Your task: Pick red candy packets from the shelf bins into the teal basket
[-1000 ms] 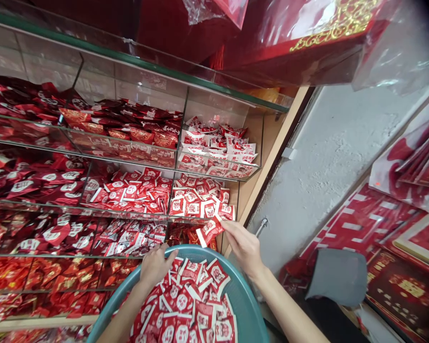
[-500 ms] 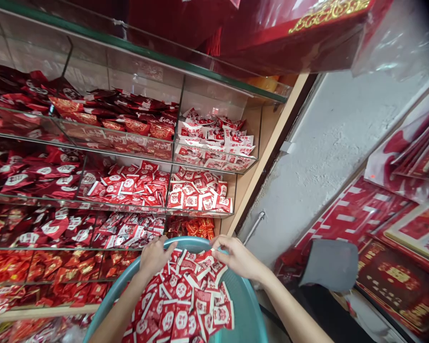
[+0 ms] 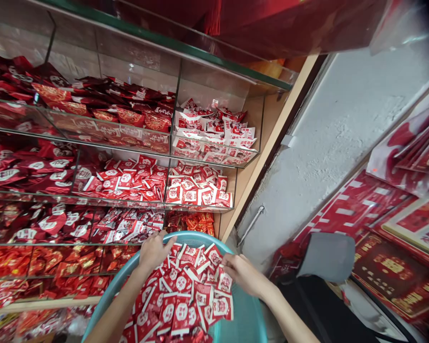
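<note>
A teal plastic basket [image 3: 245,305] holds a heap of small red-and-white wrapped candy packets [image 3: 180,309]. At its far left rim is my left hand [image 3: 153,253], fingers curled over the edge and thumb reaching inward above the candies. My right hand [image 3: 243,275] is inside the right part of the rim, with thumb and fingers pinched together at a red-and-white packet [image 3: 224,280] on the side of the heap. Its fingertips partly cover that packet's top edge.
Glass shelves [image 3: 128,206] with divided bins of red candies [image 3: 125,178] rise in front and to the left. A wooden side panel [image 3: 268,162] and a grey wall [image 3: 329,133] stand right. Beyond are a grey-backed chair [image 3: 325,257] and red boxes [image 3: 393,274].
My right hand has moved from the far rim down and right to the heap's right side. My left hand stays at the rim. The view has shifted slightly.
</note>
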The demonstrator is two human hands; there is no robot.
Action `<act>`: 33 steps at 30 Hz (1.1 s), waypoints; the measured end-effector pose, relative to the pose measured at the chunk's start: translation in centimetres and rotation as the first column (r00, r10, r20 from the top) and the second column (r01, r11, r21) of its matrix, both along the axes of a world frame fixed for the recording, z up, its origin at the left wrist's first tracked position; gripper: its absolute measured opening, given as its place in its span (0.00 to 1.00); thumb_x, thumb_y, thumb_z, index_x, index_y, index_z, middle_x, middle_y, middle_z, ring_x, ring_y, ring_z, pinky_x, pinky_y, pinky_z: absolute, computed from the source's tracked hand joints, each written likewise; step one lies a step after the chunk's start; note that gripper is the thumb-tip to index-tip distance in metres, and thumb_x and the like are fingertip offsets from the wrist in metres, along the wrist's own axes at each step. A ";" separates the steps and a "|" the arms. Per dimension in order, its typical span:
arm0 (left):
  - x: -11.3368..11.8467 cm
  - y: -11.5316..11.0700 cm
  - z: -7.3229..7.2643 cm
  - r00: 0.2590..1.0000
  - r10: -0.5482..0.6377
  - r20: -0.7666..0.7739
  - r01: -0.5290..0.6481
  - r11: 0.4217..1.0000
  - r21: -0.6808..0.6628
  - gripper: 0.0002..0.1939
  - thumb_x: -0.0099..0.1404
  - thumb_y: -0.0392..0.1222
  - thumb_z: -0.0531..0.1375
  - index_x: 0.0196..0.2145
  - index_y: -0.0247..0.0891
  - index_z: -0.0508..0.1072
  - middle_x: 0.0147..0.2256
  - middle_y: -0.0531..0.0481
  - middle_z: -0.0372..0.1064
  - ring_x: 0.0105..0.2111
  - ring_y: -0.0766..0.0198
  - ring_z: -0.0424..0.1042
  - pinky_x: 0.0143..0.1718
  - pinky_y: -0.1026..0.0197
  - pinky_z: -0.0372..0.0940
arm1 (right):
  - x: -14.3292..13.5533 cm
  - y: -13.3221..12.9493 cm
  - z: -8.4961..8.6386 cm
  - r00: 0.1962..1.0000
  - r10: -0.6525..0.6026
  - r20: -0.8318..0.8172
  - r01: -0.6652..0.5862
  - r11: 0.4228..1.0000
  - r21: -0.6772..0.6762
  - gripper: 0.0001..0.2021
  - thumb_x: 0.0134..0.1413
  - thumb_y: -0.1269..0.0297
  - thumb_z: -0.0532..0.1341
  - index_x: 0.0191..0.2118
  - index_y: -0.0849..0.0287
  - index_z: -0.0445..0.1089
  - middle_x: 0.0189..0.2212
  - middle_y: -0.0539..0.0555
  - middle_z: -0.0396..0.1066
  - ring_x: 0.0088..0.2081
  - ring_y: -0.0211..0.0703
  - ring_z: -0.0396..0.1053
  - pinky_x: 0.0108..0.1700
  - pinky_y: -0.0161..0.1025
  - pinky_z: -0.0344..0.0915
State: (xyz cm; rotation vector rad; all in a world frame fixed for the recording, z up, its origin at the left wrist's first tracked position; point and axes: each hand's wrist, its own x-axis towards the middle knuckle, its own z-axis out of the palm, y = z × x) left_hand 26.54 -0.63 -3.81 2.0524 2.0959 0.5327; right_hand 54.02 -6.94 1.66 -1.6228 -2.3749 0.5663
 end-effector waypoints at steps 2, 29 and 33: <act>0.0 0.0 0.0 1.000 0.000 -0.002 0.000 1.000 0.008 0.25 0.62 0.58 0.44 0.39 0.37 0.69 0.39 0.42 0.71 0.40 0.55 0.69 0.40 0.58 0.59 | 0.4 -0.5 -0.4 0.980 -0.099 0.170 0.095 0.995 0.033 0.08 0.55 0.69 0.50 0.30 0.57 0.65 0.26 0.50 0.67 0.31 0.40 0.65 0.30 0.33 0.52; 0.0 -0.2 -0.1 1.000 0.018 0.022 -0.018 1.000 0.009 0.24 0.62 0.56 0.44 0.39 0.37 0.69 0.39 0.42 0.70 0.40 0.55 0.69 0.40 0.58 0.59 | -1.2 -3.2 -4.2 0.896 -0.438 0.076 0.404 0.874 0.271 0.12 0.62 0.64 0.44 0.38 0.54 0.63 0.35 0.52 0.71 0.30 0.43 0.72 0.26 0.35 0.54; 0.0 -0.2 -0.1 1.000 0.018 0.017 -0.018 1.000 0.011 0.25 0.62 0.58 0.44 0.40 0.37 0.69 0.39 0.42 0.70 0.40 0.54 0.69 0.40 0.58 0.59 | -1.2 -3.3 -3.8 0.895 -0.445 -0.042 0.423 0.816 0.394 0.13 0.62 0.61 0.44 0.36 0.53 0.64 0.36 0.52 0.69 0.31 0.42 0.71 0.27 0.34 0.57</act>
